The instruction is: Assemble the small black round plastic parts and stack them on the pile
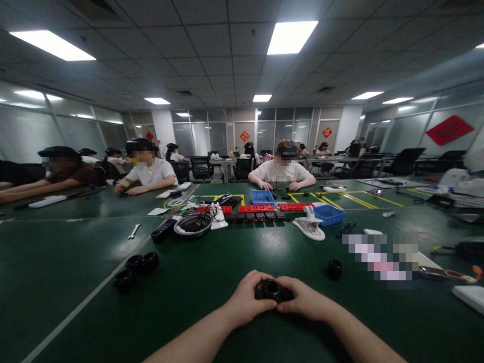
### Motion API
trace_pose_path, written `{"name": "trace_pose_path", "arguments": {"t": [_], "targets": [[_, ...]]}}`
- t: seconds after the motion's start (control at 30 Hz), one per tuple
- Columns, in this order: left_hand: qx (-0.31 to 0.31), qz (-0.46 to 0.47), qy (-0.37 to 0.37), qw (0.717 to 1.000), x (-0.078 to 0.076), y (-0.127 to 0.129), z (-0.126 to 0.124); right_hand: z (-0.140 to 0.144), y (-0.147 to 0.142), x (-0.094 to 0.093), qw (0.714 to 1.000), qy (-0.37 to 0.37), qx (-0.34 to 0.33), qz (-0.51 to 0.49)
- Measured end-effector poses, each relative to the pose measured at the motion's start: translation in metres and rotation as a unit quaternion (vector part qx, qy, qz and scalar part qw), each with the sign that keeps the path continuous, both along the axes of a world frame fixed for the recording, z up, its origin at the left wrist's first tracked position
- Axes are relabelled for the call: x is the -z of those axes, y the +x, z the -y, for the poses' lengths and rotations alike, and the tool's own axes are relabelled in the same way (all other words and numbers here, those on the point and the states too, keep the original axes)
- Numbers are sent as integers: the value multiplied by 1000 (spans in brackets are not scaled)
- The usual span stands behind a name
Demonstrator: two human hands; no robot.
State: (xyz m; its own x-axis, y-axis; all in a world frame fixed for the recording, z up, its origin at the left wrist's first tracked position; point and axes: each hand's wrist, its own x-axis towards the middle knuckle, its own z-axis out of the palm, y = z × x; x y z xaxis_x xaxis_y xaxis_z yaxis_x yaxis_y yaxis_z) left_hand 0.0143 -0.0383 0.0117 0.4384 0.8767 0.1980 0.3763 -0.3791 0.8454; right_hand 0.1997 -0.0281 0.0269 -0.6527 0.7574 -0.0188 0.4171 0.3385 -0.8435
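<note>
My left hand (252, 293) and my right hand (302, 298) close in from either side on a black part with a round opening (271, 288). Both thumbs lie along its near edge, and the fingers curl around its sides. It is low over the green table, close in front of me; its underside is hidden. Several black ring-shaped pieces (136, 269) sit clustered to the left. A single black ring-shaped piece (335, 269) stands to the right of my right hand.
Further out are a wrench (133, 231), a metal bowl (193, 233), red power strips (256, 207), a white clip stand (310, 229) and a blue bin (329, 216). A person (282, 171) sits across the green table (212, 322). Cables and a white box (469, 298) lie at right.
</note>
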Motion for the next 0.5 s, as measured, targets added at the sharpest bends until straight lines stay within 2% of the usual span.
{"name": "trace_pose_path", "arguments": {"t": [0.23, 0.5], "targets": [[-1, -2, -1, 1000, 4, 0, -2, -3, -2, 2, 1000, -12, 1, -5], [-13, -9, -14, 1000, 2, 1, -2, -5, -3, 4, 1000, -16, 8, 1]]}}
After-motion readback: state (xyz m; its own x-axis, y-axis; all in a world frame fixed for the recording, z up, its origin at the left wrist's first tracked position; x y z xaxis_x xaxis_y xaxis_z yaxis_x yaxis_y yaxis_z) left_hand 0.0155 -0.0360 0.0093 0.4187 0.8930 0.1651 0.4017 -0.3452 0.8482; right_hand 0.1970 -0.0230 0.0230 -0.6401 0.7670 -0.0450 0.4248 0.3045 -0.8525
